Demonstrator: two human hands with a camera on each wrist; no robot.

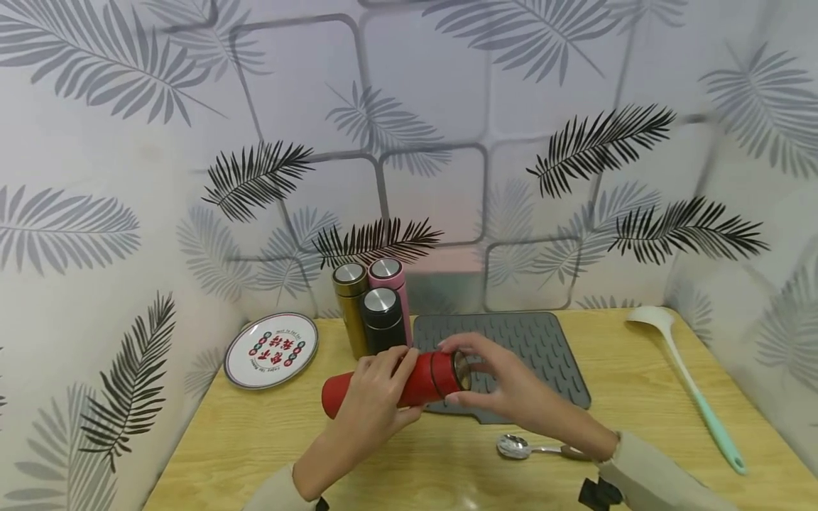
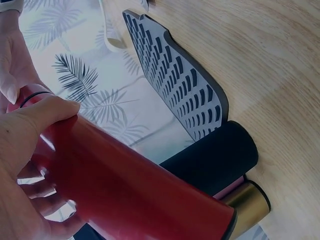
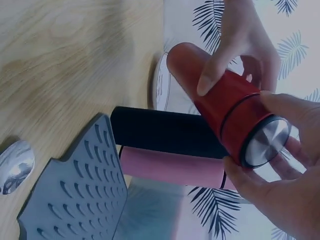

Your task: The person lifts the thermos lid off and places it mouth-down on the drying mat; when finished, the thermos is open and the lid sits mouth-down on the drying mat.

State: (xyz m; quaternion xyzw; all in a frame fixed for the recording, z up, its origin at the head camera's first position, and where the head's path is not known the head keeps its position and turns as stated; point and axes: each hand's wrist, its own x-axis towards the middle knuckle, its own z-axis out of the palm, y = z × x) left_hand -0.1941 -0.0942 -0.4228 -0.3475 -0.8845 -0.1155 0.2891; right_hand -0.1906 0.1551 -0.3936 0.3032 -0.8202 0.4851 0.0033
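Observation:
A red thermos bottle (image 1: 418, 381) is held tilted nearly on its side above the table, its silver-topped cap toward the right. The left hand (image 1: 377, 389) grips its body, thumb along one side and fingers round the other, as the left wrist view also shows. At the cap end (image 3: 245, 125) the right hand (image 3: 280, 165) pinches the red lid between thumb and fingers. Behind the bottle stand three more thermoses: a black one (image 1: 383, 319), a gold one (image 1: 351, 305) and a pink one (image 1: 397, 280), all upright with silver tops.
A grey drying mat (image 1: 543, 355) lies behind the right hand. To the left is a white plate (image 1: 300, 333) with red lettering. A metal spoon (image 1: 513, 446) lies under the right forearm, and a ladle (image 1: 703, 408) with a green handle at the far right. A patterned wall backs the table.

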